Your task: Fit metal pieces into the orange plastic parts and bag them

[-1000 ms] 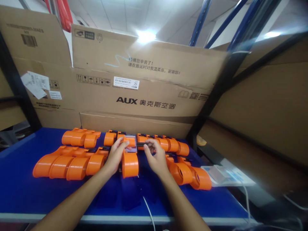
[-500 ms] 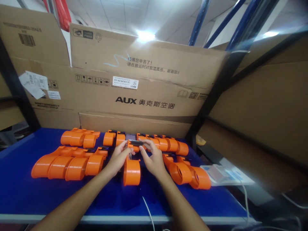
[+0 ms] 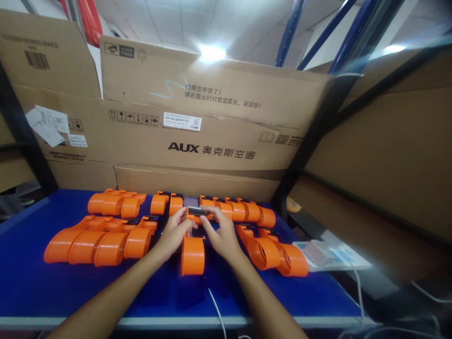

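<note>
Between my two hands, over the middle of the table, is an orange plastic holder [image 3: 192, 217] with a dark flat piece [image 3: 196, 211] along its top. My left hand [image 3: 176, 231] pinches its left end, fingers behind and thumb in front. On the right side, my right hand [image 3: 223, 231] grips it with the thumb against the dark piece. Just below my fingers is a wide orange ring [image 3: 193, 256]; I cannot tell whether it belongs to the held holder or stands apart. Similar orange holders [image 3: 110, 247] sit in rows to both sides.
The blue tabletop [image 3: 28, 287] carries more orange holders [image 3: 265, 254] on the right. A large cardboard sheet [image 3: 212, 165] stands behind. A white tray [image 3: 335, 261] with small items lies at the right edge. A white cable [image 3: 216, 306] runs over the front edge.
The dark piece has tilted, so more of its face shows. My right thumb has shifted slightly left onto it. Both hands keep their hold, and the whole view has moved a little.
</note>
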Demonstrator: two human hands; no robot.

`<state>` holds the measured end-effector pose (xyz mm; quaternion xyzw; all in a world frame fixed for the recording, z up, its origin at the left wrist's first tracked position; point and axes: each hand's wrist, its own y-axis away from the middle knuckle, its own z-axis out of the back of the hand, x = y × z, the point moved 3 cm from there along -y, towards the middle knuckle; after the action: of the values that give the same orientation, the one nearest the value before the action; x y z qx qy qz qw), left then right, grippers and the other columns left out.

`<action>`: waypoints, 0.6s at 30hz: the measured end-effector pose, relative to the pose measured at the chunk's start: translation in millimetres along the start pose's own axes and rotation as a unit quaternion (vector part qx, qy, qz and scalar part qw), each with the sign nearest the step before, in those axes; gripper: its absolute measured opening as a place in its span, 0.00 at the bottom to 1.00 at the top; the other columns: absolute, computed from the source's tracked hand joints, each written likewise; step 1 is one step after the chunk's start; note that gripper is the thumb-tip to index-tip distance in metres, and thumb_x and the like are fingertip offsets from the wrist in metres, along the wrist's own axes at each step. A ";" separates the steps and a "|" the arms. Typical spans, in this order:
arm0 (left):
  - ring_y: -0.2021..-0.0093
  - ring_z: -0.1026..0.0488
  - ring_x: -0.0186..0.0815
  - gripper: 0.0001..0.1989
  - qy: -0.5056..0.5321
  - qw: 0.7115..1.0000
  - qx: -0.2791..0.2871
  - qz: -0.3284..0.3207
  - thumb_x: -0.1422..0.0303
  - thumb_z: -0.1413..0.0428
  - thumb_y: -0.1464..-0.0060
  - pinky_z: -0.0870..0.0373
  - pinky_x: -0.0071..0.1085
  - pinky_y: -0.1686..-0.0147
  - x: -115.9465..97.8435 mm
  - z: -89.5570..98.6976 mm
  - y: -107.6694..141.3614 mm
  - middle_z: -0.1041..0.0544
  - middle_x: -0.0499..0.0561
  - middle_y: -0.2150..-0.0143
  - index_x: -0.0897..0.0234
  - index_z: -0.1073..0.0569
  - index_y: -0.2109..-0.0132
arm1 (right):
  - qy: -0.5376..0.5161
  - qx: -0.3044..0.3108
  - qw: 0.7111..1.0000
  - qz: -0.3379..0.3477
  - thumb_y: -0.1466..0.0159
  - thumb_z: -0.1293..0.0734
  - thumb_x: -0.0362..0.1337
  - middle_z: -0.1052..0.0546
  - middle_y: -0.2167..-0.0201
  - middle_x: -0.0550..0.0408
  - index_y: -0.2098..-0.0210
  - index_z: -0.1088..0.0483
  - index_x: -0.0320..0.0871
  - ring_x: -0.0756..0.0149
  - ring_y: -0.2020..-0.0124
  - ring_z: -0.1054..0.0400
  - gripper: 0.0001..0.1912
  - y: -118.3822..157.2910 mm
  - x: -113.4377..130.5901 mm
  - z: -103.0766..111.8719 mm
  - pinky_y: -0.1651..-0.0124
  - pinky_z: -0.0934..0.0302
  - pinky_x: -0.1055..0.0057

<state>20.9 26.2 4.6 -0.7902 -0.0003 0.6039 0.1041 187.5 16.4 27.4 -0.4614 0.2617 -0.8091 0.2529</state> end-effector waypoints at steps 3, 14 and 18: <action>0.80 0.33 0.30 0.19 0.022 1.000 -0.007 0.014 0.71 0.40 0.55 0.37 0.25 0.76 0.8 0.6 -0.6 0.22 0.47 0.73 0.63 0.25 0.53 | -0.031 0.035 0.999 -0.003 0.31 0.33 0.44 0.22 0.44 0.48 0.42 0.29 0.49 0.55 0.43 0.28 0.19 -1.0 0.3 -1.3 0.38 0.35 0.55; 0.82 0.34 0.27 0.16 0.009 1.000 -0.008 0.028 0.67 0.38 0.53 0.40 0.24 0.79 2.0 3.0 -1.1 0.21 0.49 0.70 0.63 0.26 0.56 | 0.196 -0.003 0.965 -0.173 0.26 0.49 0.55 0.21 0.73 0.46 0.71 0.25 0.45 0.52 0.65 0.24 0.32 2.4 -34.6 26.3 0.56 0.34 0.59; 0.82 0.35 0.28 0.16 -0.009 1.000 -0.005 0.016 0.67 0.39 0.52 0.39 0.25 0.78 3.9 3.8 -2.3 0.21 0.48 0.70 0.63 0.28 0.55 | 0.267 0.088 0.936 -0.211 0.27 0.45 0.54 0.19 0.70 0.39 0.70 0.24 0.43 0.48 0.62 0.23 0.29 10.8 -43.7 18.2 0.53 0.35 0.56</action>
<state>18.6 29.5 0.3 -0.7854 0.0084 0.6122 0.0907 224.8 33.4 1.4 -0.2494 0.1442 -0.9569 0.0368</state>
